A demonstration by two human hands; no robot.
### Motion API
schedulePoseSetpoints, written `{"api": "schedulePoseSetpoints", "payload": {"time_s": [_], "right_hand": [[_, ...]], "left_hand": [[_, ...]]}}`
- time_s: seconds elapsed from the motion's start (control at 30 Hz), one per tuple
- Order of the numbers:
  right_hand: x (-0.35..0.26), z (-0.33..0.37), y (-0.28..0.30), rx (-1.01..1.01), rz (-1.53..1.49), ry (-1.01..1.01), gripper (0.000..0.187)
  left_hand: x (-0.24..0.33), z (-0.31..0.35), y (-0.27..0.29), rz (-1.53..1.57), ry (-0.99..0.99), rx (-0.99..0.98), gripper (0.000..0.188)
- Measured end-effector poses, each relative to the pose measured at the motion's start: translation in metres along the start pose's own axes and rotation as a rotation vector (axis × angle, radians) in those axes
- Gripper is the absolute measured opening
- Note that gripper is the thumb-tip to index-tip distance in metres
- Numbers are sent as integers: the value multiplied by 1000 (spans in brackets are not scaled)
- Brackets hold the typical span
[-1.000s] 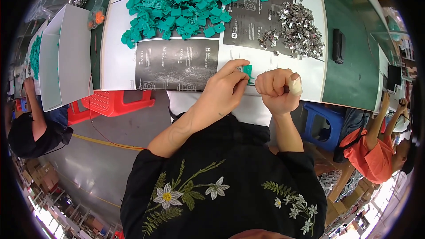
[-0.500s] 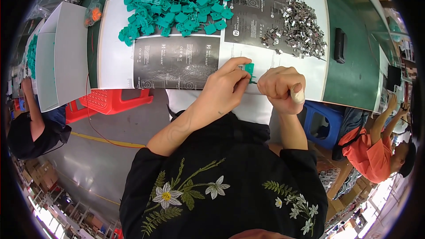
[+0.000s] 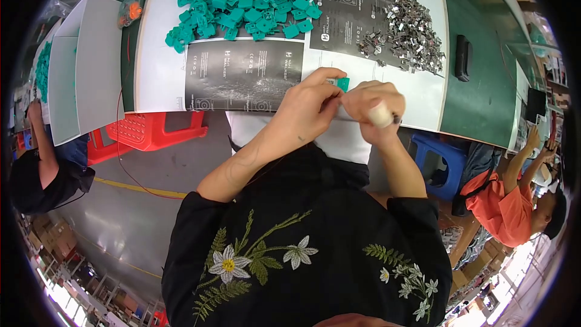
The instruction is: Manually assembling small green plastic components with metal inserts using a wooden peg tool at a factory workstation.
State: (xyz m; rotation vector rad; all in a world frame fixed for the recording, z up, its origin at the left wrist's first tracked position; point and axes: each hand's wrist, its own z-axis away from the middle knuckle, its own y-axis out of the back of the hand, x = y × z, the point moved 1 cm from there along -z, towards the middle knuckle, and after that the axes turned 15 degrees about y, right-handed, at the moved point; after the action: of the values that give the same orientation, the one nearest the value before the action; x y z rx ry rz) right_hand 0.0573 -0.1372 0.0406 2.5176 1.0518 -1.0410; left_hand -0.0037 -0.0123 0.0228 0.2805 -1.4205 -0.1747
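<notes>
My left hand [image 3: 310, 104] is closed, its fingertips pinching a small green plastic piece [image 3: 343, 84] over the white sheet near the table edge. Beside it, my right hand [image 3: 373, 106] is closed and slightly smeared by motion. Out of that fist pokes a pale rounded end [image 3: 381, 115], which looks like the handle of a small hand tool; its working tip is hidden. The right fingers come up against the left fingertips and the green piece. Ahead lies a big heap of green plastic pieces [image 3: 242, 0], with a pile of small metal clips [image 3: 416, 35] to its right.
Black printed sheets [image 3: 242, 72] cover part of the table. A white box [image 3: 100, 66] stands at the left, near a clear bottle with an orange part [image 3: 131, 9]. A black object [image 3: 463, 57] lies right. Red [image 3: 157, 130] and blue stools [image 3: 439, 166] stand below; co-workers sit on both sides.
My right hand has moved left and slightly up, closing the gap to the left fingertips, and its wrist has turned. The left hand still holds the green piece.
</notes>
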Motion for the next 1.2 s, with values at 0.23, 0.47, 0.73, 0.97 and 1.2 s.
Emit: {"api": "schedulePoseSetpoints", "payload": {"time_s": [0.23,0.47,0.73,0.97,1.2], "right_hand": [[3,-1,15,84,-274,-199,51],[-45,-15,27,88,-403,23,54],[-9,15,24,243,-370,-163,54],[-7,14,24,218,-350,-175,54],[-4,13,24,155,-371,-137,55]], "left_hand": [[-2,-3,-1,14,-3,-30,12],[0,3,-3,-38,-3,35,11],[0,0,-4,-16,22,28,11],[0,0,-4,-26,20,20,11],[2,0,-3,-19,22,21,12]]}}
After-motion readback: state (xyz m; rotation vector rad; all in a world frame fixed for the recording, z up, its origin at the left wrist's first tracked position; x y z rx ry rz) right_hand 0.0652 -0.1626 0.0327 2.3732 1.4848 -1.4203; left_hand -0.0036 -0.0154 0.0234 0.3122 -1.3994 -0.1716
